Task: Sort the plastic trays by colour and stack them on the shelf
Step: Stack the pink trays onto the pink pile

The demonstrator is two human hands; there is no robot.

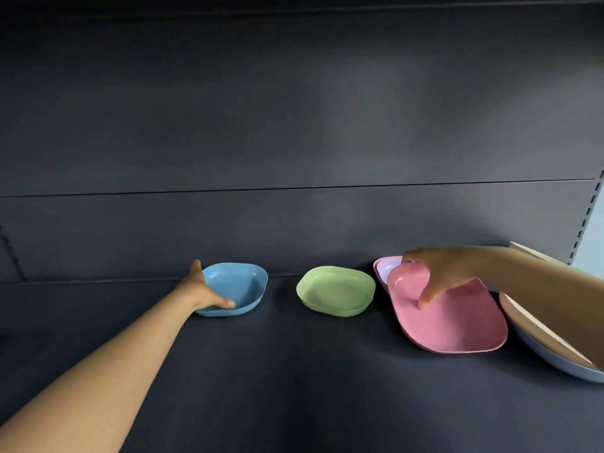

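Left hand gripping the blue tray's left rim, green tray mid-shelf, right hand pinching the pink tray — thumb on top.

on the shelf, three groups of trays sit in a row near the back wall: a single tray at left, another tray in the middle, then a tilted tray lying over a small pile, with leaning trays at far right.
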